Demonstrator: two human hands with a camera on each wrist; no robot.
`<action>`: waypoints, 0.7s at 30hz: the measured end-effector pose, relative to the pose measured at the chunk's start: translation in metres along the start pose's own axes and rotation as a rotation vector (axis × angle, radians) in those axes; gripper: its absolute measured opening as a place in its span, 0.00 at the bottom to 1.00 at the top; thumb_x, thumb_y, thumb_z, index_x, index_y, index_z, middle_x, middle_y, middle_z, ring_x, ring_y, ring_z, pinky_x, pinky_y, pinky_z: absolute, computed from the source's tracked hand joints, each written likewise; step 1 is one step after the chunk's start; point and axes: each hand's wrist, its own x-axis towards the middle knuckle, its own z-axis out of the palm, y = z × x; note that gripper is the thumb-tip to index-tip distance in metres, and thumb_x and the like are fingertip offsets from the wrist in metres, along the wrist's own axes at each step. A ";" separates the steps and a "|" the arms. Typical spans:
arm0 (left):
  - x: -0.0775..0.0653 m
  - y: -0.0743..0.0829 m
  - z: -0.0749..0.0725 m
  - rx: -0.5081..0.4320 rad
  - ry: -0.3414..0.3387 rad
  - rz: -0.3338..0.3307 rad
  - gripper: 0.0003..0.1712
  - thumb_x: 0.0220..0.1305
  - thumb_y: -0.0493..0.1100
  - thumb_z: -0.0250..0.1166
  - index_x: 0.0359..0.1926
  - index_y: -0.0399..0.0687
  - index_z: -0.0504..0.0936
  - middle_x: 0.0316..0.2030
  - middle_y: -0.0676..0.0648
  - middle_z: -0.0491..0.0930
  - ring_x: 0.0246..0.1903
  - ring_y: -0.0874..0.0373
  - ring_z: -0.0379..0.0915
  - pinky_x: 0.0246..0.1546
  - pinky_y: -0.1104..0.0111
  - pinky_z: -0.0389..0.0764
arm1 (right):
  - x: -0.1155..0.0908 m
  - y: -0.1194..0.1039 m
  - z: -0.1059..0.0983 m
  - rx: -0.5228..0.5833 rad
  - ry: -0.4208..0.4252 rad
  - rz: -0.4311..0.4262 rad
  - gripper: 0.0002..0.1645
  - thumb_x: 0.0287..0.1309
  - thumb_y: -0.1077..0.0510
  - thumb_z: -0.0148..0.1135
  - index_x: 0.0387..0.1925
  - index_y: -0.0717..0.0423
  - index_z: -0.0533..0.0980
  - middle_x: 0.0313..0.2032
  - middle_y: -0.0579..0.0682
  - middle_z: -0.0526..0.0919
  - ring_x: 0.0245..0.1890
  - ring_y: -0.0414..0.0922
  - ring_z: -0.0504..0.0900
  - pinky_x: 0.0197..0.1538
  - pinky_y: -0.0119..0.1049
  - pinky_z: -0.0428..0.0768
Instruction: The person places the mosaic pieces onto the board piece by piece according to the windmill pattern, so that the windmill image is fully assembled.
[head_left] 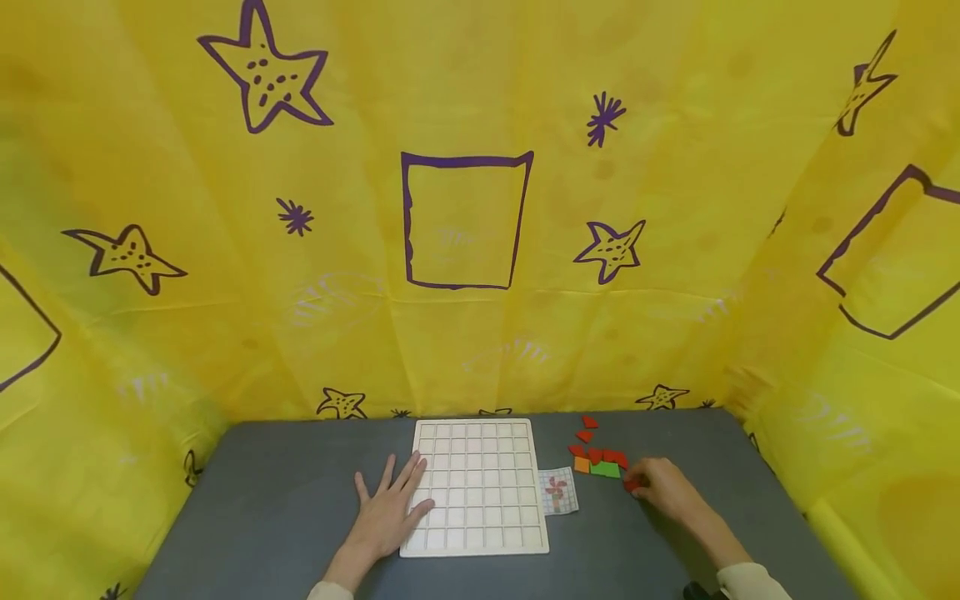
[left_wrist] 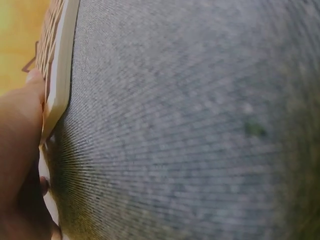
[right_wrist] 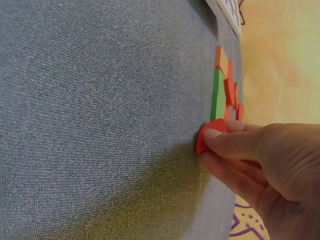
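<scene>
The right hand (right_wrist: 280, 162) partly hides a red piece (right_wrist: 216, 124) and the card (head_left: 558, 492) seems blurred.

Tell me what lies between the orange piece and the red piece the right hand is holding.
Green pieces lie between the orange piece and the red piece in the right hand, as the right wrist view shows.
</scene>
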 end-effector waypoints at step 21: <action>-0.004 -0.004 0.012 0.051 0.071 0.036 0.38 0.72 0.65 0.47 0.75 0.52 0.58 0.75 0.48 0.53 0.73 0.36 0.44 0.59 0.25 0.33 | 0.001 -0.017 -0.012 0.087 0.181 0.181 0.06 0.54 0.69 0.68 0.36 0.62 0.85 0.32 0.51 0.87 0.29 0.45 0.84 0.30 0.33 0.81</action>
